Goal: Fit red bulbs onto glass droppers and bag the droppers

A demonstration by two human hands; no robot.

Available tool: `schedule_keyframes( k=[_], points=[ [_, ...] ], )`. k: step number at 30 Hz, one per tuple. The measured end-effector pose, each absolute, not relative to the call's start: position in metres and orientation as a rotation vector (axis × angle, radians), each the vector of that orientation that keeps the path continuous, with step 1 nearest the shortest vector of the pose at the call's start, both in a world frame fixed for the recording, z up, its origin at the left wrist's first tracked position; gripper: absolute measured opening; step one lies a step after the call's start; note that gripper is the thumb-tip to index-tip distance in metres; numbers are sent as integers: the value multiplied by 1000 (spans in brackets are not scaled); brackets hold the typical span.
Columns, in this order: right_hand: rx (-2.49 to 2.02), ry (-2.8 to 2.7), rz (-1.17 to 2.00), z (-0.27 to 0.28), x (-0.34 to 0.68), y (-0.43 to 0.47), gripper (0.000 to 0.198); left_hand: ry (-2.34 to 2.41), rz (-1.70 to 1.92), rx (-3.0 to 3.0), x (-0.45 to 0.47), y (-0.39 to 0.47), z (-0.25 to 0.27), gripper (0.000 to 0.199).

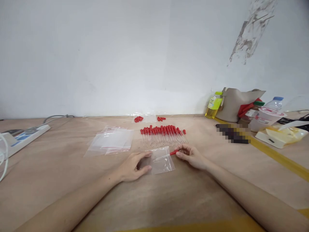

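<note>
A clear plastic zip bag (160, 163) lies flat in front of me, its mouth toward the right. My left hand (136, 166) holds the bag's left part down, thumb on the near side and fingers on the far side. Between the thumb and fingers of my right hand (190, 156) is the red rubber bulb of a dropper (173, 152); its thin clear tube points left and lies within the bag's outline. Just beyond the bag lies a row of several similar red-bulbed droppers (164, 130), tubes toward me. Left of them is a stack of flat zip bags (111, 140).
Loose red bulbs (138, 119) lie on clear plastic near the wall. On the left is a power strip (31, 138) with cables. To the right stand a yellow-green bottle (214, 104), a grey container (238, 104), a plastic cup (265, 119) and a tissue pack (281, 136).
</note>
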State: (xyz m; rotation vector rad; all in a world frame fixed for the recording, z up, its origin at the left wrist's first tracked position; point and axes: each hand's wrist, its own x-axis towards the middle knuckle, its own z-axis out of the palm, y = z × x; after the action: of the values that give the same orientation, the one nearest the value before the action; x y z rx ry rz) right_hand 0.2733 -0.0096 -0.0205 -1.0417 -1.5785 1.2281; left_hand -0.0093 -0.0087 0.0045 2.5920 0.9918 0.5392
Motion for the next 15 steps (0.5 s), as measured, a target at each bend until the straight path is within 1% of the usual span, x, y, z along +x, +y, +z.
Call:
schedule_keyframes(
  k=[4,8,13,15],
  points=[
    [-1088,-1779,1089,-18,278,-10,29,873,377,2580,-19,-4,12,53],
    [-1093,-1895,1008,-16,268,-11,27,840,384,2617,-18,-4,12,55],
    [-1052,-1985,732,-19,252,-10,25,831,416,2623,-7,-4,7,52],
    [-1038,-2032,670,-22,248,-9,25,825,428,2624,-5,-3,5,52]
  ],
)
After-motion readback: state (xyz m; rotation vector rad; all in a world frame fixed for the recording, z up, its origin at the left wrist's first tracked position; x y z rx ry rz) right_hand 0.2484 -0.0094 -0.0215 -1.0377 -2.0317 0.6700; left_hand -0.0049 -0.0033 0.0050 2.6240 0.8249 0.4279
